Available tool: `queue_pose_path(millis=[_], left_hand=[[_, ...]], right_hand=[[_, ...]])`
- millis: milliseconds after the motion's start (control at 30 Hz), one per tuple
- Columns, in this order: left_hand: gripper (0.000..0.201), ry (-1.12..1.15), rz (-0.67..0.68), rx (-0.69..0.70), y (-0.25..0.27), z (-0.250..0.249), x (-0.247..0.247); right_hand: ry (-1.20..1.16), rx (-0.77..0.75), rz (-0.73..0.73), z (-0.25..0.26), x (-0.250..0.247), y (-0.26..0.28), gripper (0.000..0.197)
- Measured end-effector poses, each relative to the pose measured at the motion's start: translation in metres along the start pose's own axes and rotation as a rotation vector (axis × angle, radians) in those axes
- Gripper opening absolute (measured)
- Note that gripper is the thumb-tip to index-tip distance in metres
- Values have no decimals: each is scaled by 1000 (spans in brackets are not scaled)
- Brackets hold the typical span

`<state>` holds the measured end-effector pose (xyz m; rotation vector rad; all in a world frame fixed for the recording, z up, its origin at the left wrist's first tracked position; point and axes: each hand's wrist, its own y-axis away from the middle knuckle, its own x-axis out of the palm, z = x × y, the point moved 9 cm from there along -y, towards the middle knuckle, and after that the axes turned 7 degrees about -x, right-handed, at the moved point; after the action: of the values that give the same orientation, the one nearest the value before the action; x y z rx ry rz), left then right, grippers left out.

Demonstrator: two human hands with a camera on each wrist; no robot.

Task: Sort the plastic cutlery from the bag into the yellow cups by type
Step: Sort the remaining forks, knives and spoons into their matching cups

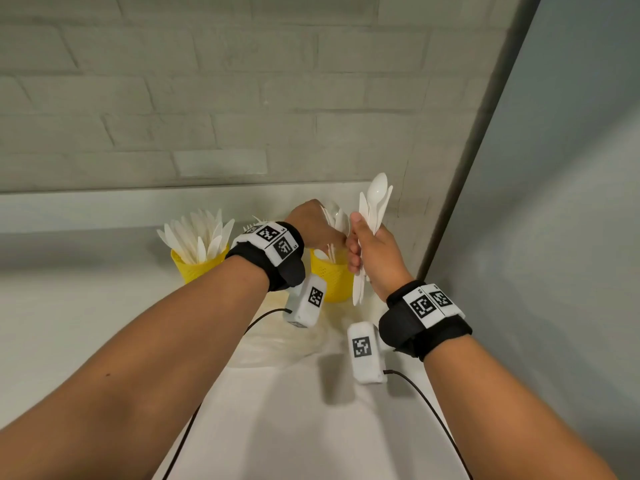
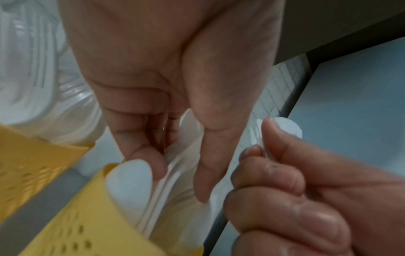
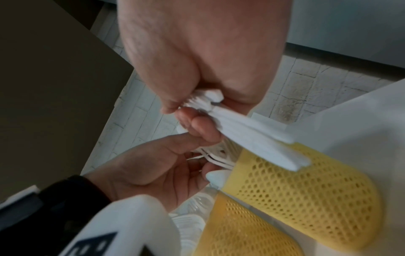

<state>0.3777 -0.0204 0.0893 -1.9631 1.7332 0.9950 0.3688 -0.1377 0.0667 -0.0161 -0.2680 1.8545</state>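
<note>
Head view: white worktop (image 1: 104, 306), right-hand yellow cup (image 1: 332, 282) with spoons in it. Right hand (image 1: 375, 258) clamps upright spoon bundle (image 1: 374, 206), long axis vertical, just right of cup. Left hand (image 1: 311, 225) nearer, over rim, fingers (image 2: 140, 155) curled round spoons standing in cup.

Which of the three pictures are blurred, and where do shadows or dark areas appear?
Head view: mostly sharp, soft shadows under the wrist units on the table. Left wrist view: the yellow cup is smeared. Right wrist view: the bundle of spoons is blurred, with a dark area at upper left.
</note>
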Motion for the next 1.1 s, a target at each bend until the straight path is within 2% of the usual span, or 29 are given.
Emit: queue_pose_path(millis=[67,133,167,233,500,700,767,833,867,967,1033,1100], left_hand=[[24,12,-13,-28,1,2,-4],[42,-48,-84,-30,-1,4,-8],[44,-85,-125,-11,-1,3,-9],[40,-92,-165,2,-1,5,-8],[36,-57,-168,0,-1,6,-8],[44,-4,-169,27,7,7,-10],[38,79,-246,75,16,3,-21],[27,261,-283,118,27,-1,-31],[27,366,-260,122,33,-2,-32],[46,603,-87,71,51,-2,-19],[47,630,-9,88,61,-4,-10],[36,568,-10,141,69,-5,-7]], right_hand=[[-5,3,1,0,3,0,33],[0,4,-1,1,5,-1,32],[0,3,1,1,6,-1,32],[-6,-3,9,3,9,0,30],[3,-4,9,8,12,1,32],[17,-2,2,14,15,5,29],[17,-4,27,15,17,7,24],[10,2,47,16,20,11,21],[-1,7,56,16,21,13,22],[-18,7,122,15,30,17,20],[29,16,173,11,37,21,22],[82,38,203,6,45,26,22]])
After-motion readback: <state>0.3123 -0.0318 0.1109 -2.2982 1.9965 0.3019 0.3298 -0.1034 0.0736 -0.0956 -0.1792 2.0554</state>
